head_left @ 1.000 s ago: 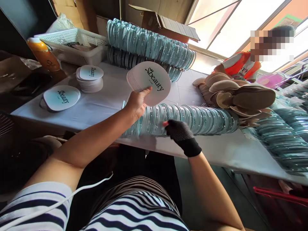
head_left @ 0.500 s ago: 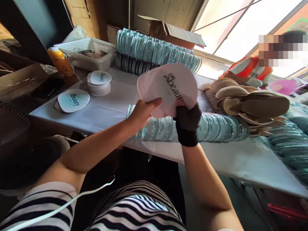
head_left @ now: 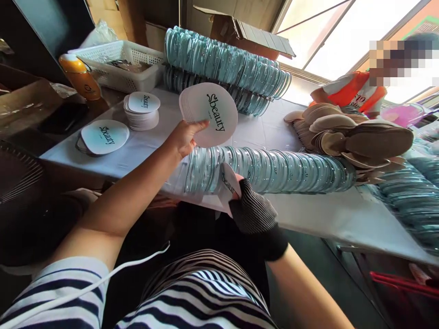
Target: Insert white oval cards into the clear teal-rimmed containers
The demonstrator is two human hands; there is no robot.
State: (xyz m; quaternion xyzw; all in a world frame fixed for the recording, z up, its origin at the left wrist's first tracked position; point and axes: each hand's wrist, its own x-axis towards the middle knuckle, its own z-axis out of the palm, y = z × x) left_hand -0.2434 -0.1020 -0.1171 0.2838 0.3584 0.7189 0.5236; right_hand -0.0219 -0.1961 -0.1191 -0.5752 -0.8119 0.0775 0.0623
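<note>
My bare left hand (head_left: 188,137) grips a fanned stack of white oval cards (head_left: 197,103) printed "Sbeauty", thumb on top, above the table. Lower and to the right, my right hand (head_left: 252,208), in a dark fingerless glove, is closed on a single printed card (head_left: 227,185). That card is tilted against the near side of a long row of clear plastic-wrapped discs (head_left: 291,171); whether it sits inside one I cannot tell. To the left on the table lie a pile of the same cards (head_left: 141,114) and another printed oval (head_left: 105,137).
A white basket (head_left: 137,77) and an orange bottle (head_left: 80,77) stand at the back left. More wrapped discs (head_left: 226,59) are stacked behind. Beige oval pieces (head_left: 370,141) heap on the right, with a person in an orange-and-white top (head_left: 356,91) beyond. The white table (head_left: 318,212) has its edge near me.
My right hand has left the card stack and come down toward me with one card. The left hand has shifted left with the stack.
</note>
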